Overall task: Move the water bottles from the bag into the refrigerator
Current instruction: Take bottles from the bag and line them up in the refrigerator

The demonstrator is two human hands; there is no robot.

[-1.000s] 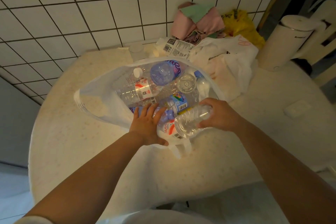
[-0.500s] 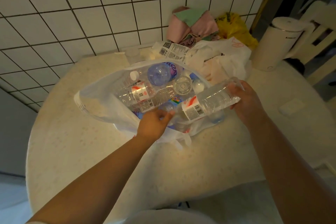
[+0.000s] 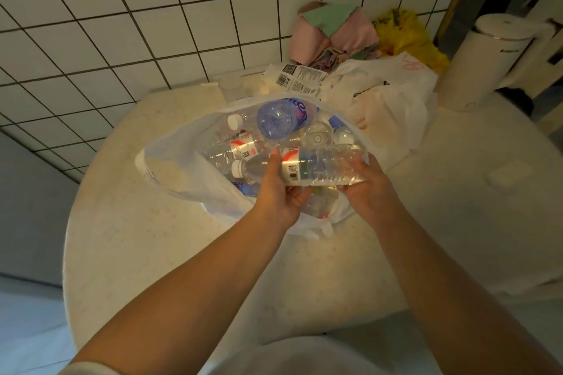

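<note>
Holding one clear water bottle [image 3: 307, 167] sideways just above the white bag [image 3: 170, 167], both hands are closed on it: the left hand [image 3: 277, 192] near the capped neck, the right hand [image 3: 365, 189] at the base. It looks thin-walled, ribbed and slick, likely to dent under a squeeze, so the ribbed middle seems the surest hold. Beyond the hands, the bag on the desk [image 3: 152, 246] holds several more bottles, a bluish bottle [image 3: 278, 119] uppermost. No refrigerator is visible.

Near table [image 3: 182, 253] lies bare and passable; crumpled bags [image 3: 393, 94] and white canister [image 3: 484, 61] crowd the far right.
</note>
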